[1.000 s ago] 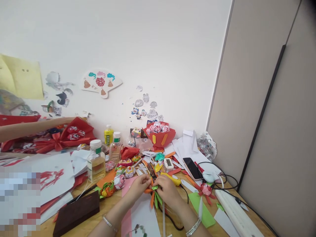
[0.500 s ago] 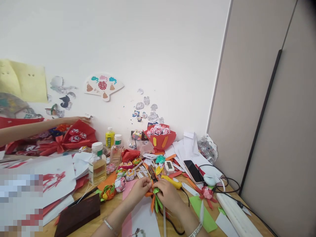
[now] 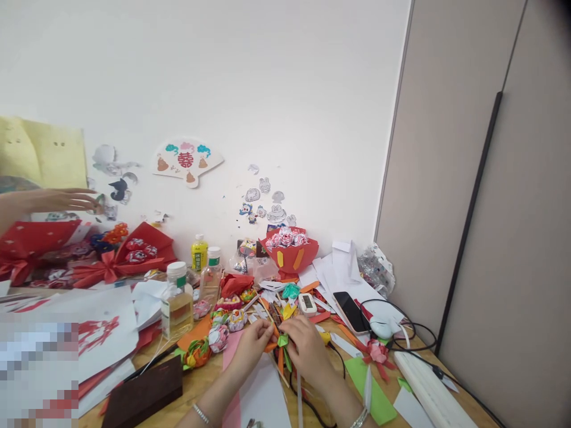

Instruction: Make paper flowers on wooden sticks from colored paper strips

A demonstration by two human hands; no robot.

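Observation:
Low over the table, my left hand [image 3: 255, 346] pinches the orange side of a folded orange-and-green paper piece [image 3: 282, 341]. My right hand [image 3: 307, 348] is closed on the green side of it, fingertips bent down over the paper. Narrow orange and green strips hang below both hands. Part of the piece is hidden by my fingers. Just behind my right hand lies a yellow tool with a black cord [image 3: 327, 337], mostly covered. Under my wrists are a white sheet [image 3: 263, 389] and a pink sheet [image 3: 232, 380]. Folded paper flowers [image 3: 218, 337] sit left of my left hand.
Two bottles [image 3: 177, 306] stand at left behind a dark brown block [image 3: 145, 392]. A red paper bouquet [image 3: 289, 255] rises at the back. To the right lie a phone [image 3: 351, 310], cables, a green sheet [image 3: 372, 389] and a white power strip [image 3: 430, 389]. Another person's hand [image 3: 62, 200] reaches in at far left.
The other person's hand has drawn back left from the red bouquets. My right hand has shifted over the paper piece, covering more of the yellow tool; the green strips have turned.

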